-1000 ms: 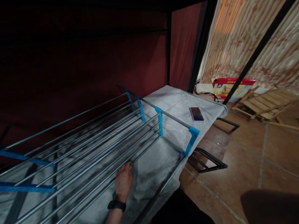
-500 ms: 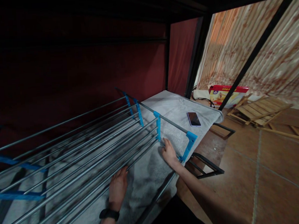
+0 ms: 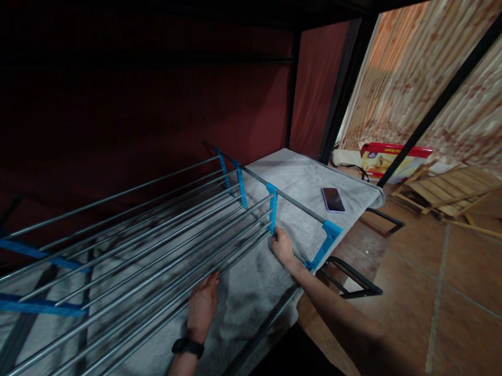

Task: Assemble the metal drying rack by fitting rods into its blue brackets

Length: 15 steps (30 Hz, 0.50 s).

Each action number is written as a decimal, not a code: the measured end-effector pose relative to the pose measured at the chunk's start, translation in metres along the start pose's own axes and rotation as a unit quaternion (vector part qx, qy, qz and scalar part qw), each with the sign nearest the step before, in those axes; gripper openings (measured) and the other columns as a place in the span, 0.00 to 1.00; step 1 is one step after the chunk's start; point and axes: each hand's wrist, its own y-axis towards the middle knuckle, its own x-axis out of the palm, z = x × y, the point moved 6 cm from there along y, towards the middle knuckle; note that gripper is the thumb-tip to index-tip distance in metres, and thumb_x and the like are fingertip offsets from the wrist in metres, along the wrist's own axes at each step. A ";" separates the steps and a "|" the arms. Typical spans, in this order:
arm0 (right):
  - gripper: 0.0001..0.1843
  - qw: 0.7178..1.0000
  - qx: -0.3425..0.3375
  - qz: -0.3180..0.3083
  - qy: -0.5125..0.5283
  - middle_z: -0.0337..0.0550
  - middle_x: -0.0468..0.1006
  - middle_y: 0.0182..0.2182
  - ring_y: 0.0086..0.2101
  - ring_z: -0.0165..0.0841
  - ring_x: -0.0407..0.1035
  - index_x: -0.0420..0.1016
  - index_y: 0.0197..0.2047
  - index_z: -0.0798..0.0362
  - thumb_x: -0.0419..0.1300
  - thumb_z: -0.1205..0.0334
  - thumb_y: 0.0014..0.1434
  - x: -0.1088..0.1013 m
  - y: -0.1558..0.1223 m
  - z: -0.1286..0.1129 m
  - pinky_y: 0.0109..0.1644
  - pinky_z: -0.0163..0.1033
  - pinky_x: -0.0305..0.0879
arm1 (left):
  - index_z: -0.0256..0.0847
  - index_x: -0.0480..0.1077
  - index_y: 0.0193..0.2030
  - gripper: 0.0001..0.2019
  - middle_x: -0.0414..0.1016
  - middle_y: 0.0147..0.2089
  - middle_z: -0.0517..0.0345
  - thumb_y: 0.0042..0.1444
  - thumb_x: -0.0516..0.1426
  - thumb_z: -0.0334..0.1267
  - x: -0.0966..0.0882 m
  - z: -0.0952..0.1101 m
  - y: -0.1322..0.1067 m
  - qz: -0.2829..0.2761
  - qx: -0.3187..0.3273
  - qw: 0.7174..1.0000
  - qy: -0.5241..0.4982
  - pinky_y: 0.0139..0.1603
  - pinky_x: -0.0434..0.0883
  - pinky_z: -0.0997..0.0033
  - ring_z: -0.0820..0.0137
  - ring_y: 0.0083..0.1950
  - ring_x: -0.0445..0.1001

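A drying rack with long grey metal rods and blue plastic brackets lies on a grey cloth-covered surface. My left hand, with a dark band at the wrist, is closed on the nearest rod, its fingertips partly hidden by it. Further right, my right hand pinches the lower end of a blue plastic bracket, where the rod ends meet. A blue corner piece joins the rack's frame just beyond my right wrist.
A phone rests on the cloth at the right. Black metal legs jut out past the edge. On the tiled floor are a red and yellow box and a folded wooden piece. A dark red panel stands behind.
My right hand has moved up against the bracket's lower end, and its fingers have closed there. My left hand stays at the nearest rod. The whole view has shifted slightly.
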 end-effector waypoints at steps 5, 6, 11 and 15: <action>0.28 0.999 0.014 -0.016 -0.025 0.51 0.77 0.48 0.49 0.40 0.71 0.73 0.59 0.56 0.51 0.73 0.56 -0.002 0.004 -0.002 0.58 0.43 0.66 | 0.39 0.76 0.58 0.22 0.81 0.56 0.47 0.70 0.44 0.37 0.002 0.001 -0.002 0.003 0.010 1.000 0.008 0.58 0.77 0.55 0.57 0.56 0.80; 0.27 0.999 0.017 -0.020 -0.031 0.52 0.77 0.48 0.48 0.40 0.71 0.73 0.58 0.56 0.52 0.73 0.56 -0.002 0.004 -0.002 0.57 0.42 0.66 | 0.39 0.76 0.58 0.22 0.81 0.55 0.46 0.70 0.44 0.37 0.003 0.001 -0.002 0.005 0.012 1.000 0.009 0.58 0.77 0.55 0.57 0.56 0.80; 0.25 0.997 0.039 -0.033 -0.063 0.51 0.76 0.49 0.49 0.38 0.71 0.74 0.58 0.56 0.52 0.73 0.58 -0.003 0.004 -0.004 0.57 0.38 0.64 | 0.39 0.75 0.59 0.21 0.81 0.55 0.47 0.71 0.44 0.37 0.002 -0.001 -0.003 0.015 0.022 1.000 0.012 0.59 0.77 0.56 0.58 0.56 0.80; 0.25 0.996 0.045 -0.035 -0.075 0.52 0.76 0.50 0.49 0.39 0.71 0.73 0.59 0.57 0.51 0.73 0.60 -0.004 0.002 -0.006 0.57 0.38 0.64 | 0.40 0.75 0.59 0.21 0.81 0.55 0.49 0.71 0.45 0.38 0.001 -0.001 -0.002 0.016 0.022 0.999 0.019 0.58 0.77 0.58 0.59 0.56 0.80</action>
